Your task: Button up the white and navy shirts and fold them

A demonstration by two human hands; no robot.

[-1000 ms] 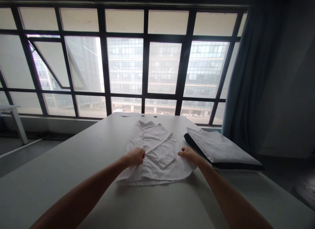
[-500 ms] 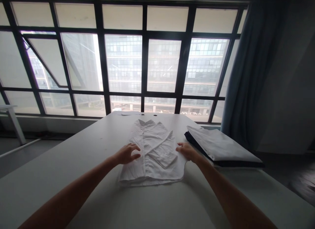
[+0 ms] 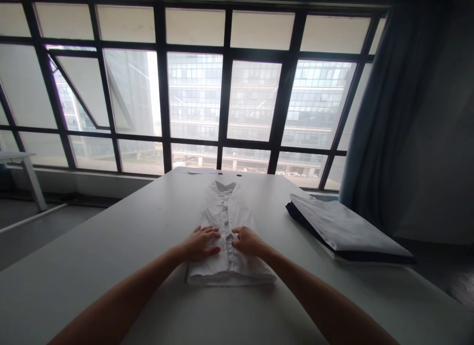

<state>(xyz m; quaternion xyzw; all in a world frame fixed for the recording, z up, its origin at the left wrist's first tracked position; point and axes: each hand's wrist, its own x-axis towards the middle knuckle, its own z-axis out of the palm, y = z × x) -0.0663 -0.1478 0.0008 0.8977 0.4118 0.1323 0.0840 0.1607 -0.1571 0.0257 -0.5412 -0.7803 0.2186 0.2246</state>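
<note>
A white button-front shirt (image 3: 239,211) lies on the white table, collar away from me and hem towards me. Its right side is folded inward, so it makes a narrow shape with the button placket in the middle. My left hand (image 3: 200,243) rests flat on the shirt's left half, fingers spread. Beside the placket, my right hand (image 3: 249,240) has its fingers pinched on the edge of the folded-over right side. The sleeves are hidden beneath the folds.
To the right, a stack of folded white and dark cloth (image 3: 344,224) sits near the edge of the table (image 3: 129,236). Paper sheets (image 3: 198,170) lie at the far end. Beyond stand windows (image 3: 194,95), one tilted ajar, and a curtain (image 3: 381,122).
My right hand has moved left, bringing the shirt's right side and sleeve over to the placket. My left hand has settled flat on the shirt. The view has shifted slightly.
</note>
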